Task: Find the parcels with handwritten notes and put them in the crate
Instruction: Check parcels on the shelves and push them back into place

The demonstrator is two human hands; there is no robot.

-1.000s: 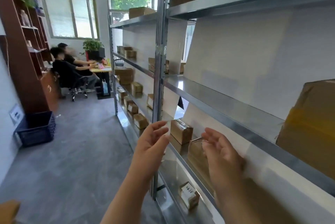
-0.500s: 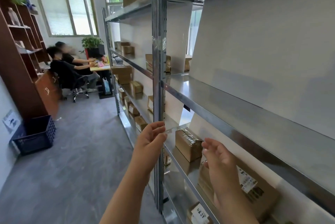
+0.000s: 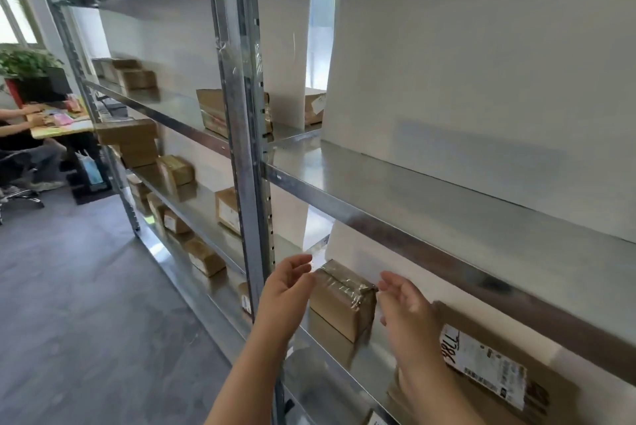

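A small brown parcel (image 3: 340,300) wrapped in clear tape stands on a low metal shelf (image 3: 371,380). My left hand (image 3: 285,290) is at its left side and my right hand (image 3: 406,304) at its right side, fingers apart, touching or almost touching it; I cannot tell which. To the right lies a larger brown parcel (image 3: 550,366) with a white label carrying black handwritten digits. The crate is out of view.
A steel upright (image 3: 247,156) stands just left of my hands. More brown parcels (image 3: 203,256) sit on the shelves further left. The shelf above (image 3: 430,204) is bare. A person sits at a desk (image 3: 58,128) at far left, beyond the grey floor.
The view has swung right and down, so the blue crate has left the frame. Both hands have moved forward and now flank the small taped parcel.
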